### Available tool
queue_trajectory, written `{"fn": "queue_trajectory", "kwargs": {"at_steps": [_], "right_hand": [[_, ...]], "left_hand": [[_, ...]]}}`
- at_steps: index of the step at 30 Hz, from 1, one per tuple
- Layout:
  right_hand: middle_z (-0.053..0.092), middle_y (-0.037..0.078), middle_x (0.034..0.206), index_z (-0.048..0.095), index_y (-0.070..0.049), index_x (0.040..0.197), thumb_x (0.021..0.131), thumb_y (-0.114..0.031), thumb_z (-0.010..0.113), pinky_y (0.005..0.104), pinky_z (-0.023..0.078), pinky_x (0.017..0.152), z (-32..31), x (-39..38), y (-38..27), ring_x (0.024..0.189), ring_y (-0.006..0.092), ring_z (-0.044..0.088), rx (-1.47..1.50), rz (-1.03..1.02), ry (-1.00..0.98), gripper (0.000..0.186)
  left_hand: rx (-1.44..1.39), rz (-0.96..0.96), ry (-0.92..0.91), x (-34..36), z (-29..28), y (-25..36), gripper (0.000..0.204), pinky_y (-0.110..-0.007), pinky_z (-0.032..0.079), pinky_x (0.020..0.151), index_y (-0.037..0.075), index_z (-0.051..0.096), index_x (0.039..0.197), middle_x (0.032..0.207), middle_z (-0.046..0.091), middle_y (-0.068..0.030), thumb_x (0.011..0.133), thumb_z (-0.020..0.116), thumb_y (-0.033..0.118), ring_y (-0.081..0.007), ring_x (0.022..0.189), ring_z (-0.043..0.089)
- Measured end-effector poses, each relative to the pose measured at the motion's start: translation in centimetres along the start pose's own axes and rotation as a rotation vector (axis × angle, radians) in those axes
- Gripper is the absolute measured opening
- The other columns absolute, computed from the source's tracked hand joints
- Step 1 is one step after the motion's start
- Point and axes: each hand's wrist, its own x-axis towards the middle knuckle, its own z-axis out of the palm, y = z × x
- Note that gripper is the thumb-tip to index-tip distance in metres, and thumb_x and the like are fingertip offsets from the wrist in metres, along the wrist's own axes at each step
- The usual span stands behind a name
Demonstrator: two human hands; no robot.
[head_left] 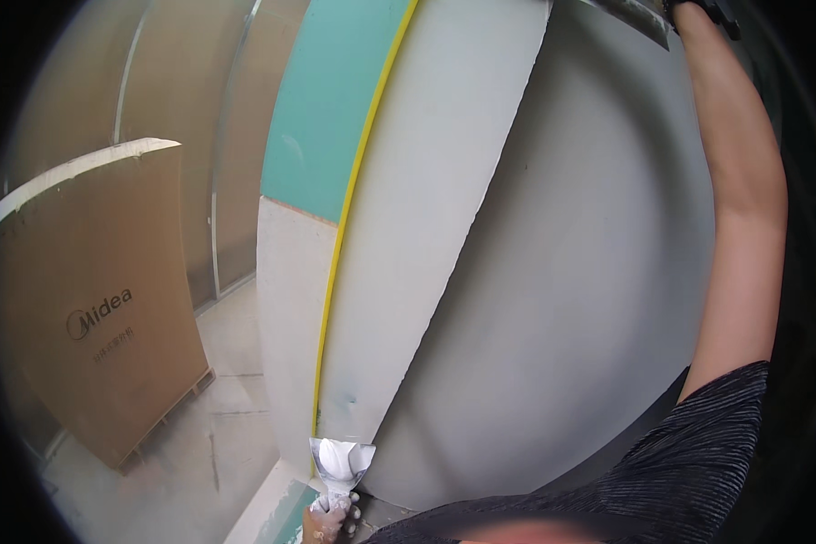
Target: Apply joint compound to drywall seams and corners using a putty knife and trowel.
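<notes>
Low in the view, my left hand (328, 520), smeared with white, is closed round the handle of a putty knife (363, 456). A lump of white putty (337, 459) sits on its blade, close to the foot of the wall. My right arm reaches up along the right side. At the top edge my right hand (691, 11) is mostly cut off, a black band at its wrist. It is at a wide metal smoothing blade (637, 16), which lies near or against the grey wall surface (571, 254); its fingers are out of sight.
A yellow strip (339, 238) runs down the wall corner beside a pale band (453, 118) with a ragged edge. Left of it are a green panel (331, 109) and a white panel (292, 317). A large brown carton (109, 254) stands on the dusty floor (236, 390).
</notes>
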Motion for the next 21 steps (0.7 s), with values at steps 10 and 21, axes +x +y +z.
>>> {"fn": "queue_trajectory", "kwargs": {"at_steps": [10,21], "right_hand": [[0.078,0.009,0.097,0.074,-0.004,0.119,0.086,-0.023,0.081,0.0306,0.057,0.085,5.9,8.5,-16.9,0.085,0.0177,0.072,0.381,1.118,-0.291,0.038],[0.072,0.005,0.096,0.068,-0.002,0.126,0.091,-0.024,0.075,0.033,0.056,0.08,23.7,15.8,-46.3,0.081,0.017,0.066,1.715,1.266,0.599,0.042]], "left_hand": [[0.102,-0.175,0.171,-1.8,-0.7,-0.7,0.023,-0.027,0.043,0.045,0.0,0.07,0.11,0.078,0.069,-0.0048,0.1,0.061,0.019,-0.0119,0.05,0.055],[0.124,-0.243,0.198,-2.2,0.3,2.9,0.026,-0.023,0.037,0.046,0.002,0.072,0.106,0.076,0.067,0.0006,0.096,0.066,0.025,-0.0068,0.049,0.052]]}}
